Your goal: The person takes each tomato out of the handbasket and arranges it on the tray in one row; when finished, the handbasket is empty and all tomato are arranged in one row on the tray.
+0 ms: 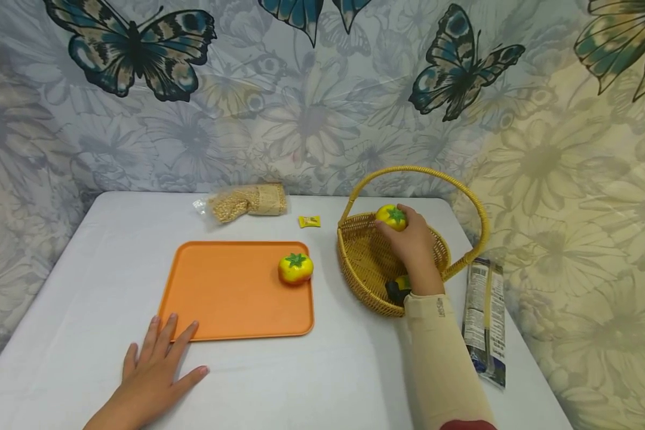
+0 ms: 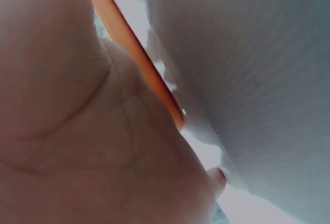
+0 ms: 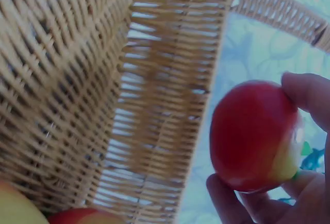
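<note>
My right hand holds a yellow-and-red toy tomato with a green star-shaped top, over the back of the wicker basket. In the right wrist view, thumb and fingers grip the tomato's sides, its red bottom toward the camera, beside the woven wall. A second toy tomato sits at the right edge of the orange tray. With fingers spread, my left hand lies at the tray's front left corner, fingertips over its rim. The palm fills much of the left wrist view.
Inside the basket are a black item and red and yellow rounded things, partly hidden. A clear bag of tan pieces and a small yellow packet lie at the back. A flat dark package lies right of the basket.
</note>
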Demonstrator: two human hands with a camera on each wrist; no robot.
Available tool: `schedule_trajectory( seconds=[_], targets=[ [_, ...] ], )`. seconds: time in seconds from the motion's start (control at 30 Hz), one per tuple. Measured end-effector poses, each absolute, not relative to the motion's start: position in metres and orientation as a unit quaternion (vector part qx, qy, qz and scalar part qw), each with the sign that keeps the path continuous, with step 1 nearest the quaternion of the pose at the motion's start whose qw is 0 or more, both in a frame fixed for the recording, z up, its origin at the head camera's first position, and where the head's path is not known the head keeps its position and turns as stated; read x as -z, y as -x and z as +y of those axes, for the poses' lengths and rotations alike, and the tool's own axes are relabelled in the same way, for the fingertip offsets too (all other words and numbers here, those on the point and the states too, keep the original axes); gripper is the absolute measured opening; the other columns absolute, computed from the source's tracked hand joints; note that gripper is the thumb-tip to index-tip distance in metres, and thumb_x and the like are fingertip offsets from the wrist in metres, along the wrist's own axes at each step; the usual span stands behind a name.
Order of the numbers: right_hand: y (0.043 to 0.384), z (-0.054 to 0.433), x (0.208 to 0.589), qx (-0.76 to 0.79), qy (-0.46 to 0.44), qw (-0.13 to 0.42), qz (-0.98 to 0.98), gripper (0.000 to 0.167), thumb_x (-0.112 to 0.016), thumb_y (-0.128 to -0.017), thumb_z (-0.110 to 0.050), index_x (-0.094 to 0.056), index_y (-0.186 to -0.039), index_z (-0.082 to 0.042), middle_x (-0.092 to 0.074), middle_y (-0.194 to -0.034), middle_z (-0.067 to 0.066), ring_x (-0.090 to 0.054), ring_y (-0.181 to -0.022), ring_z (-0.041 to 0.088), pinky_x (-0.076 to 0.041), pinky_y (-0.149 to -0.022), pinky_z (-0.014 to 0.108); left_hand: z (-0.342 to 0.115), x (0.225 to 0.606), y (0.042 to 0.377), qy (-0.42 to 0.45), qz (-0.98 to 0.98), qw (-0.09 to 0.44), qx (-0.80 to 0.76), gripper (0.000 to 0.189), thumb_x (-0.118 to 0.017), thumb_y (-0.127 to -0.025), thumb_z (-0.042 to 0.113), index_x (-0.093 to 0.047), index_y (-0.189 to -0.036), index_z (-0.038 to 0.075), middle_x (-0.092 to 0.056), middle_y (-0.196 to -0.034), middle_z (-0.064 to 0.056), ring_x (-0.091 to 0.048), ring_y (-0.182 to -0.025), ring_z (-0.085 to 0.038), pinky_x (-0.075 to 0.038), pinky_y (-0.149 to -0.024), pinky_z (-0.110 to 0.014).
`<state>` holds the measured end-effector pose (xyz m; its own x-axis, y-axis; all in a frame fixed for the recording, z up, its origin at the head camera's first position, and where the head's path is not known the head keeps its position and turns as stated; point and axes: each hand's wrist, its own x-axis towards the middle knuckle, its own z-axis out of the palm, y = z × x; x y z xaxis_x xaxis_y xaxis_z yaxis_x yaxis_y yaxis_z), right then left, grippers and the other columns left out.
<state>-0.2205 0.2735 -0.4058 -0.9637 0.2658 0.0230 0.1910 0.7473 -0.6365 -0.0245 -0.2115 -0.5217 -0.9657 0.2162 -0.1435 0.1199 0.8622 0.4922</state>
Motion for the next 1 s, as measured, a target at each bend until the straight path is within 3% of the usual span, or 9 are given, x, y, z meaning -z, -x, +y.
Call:
schedule_trajectory(
  seconds=[0.23, 0.43, 0.67, 1.0],
  targets=[
    [0.21, 0.262, 0.39, -0.347, 0.093, 0.053, -0.932, 0.087, -0.07, -0.097, -0.059, -0.038, -0.166, -0.016, -0.052, -0.151, 0.019, -0.055, -0.122, 0.039, -0.046, -0.101, 0.06, -0.211, 0.521, 0.026, -0.088, 0.96, 0.097, -0.248, 0.094, -0.062, -0.097, 0.07, -0.03, -0.167, 0.014, -0.001, -0.174, -0.028, 0.026, -0.157, -0.042, 0.013, -0.108, -0.084],
    [0.2, 0.247, 0.378, -0.35, 0.064, 0.065, -0.932, 0.086, -0.072, -0.096, -0.058, -0.041, -0.164, -0.015, -0.055, -0.148, 0.017, -0.057, -0.119, 0.037, -0.043, -0.102, 0.061, -0.212, 0.52, 0.026, -0.088, 0.96, 0.093, -0.249, 0.095, -0.062, -0.097, 0.07, -0.03, -0.167, 0.014, -0.001, -0.174, -0.028, 0.025, -0.157, -0.042, 0.014, -0.109, -0.083],
    [0.189, 0.219, 0.376, -0.343, 0.035, 0.076, -0.936, 0.08, -0.075, -0.096, -0.053, -0.046, -0.161, -0.015, -0.054, -0.153, 0.015, -0.055, -0.125, 0.038, -0.034, -0.108, 0.065, -0.212, 0.521, 0.025, -0.087, 0.959, 0.093, -0.253, 0.095, -0.063, -0.097, 0.069, -0.03, -0.167, 0.013, -0.002, -0.174, -0.029, 0.025, -0.157, -0.043, 0.014, -0.109, -0.084],
    [0.171, 0.168, 0.376, -0.341, -0.022, 0.075, -0.937, 0.074, -0.08, -0.094, -0.045, -0.052, -0.157, -0.016, -0.058, -0.148, 0.012, -0.059, -0.123, 0.033, -0.038, -0.11, 0.059, -0.212, 0.522, 0.026, -0.087, 0.96, 0.094, -0.251, 0.095, -0.062, -0.097, 0.07, -0.03, -0.167, 0.015, -0.003, -0.174, -0.028, 0.025, -0.157, -0.042, 0.012, -0.109, -0.084]
  ],
)
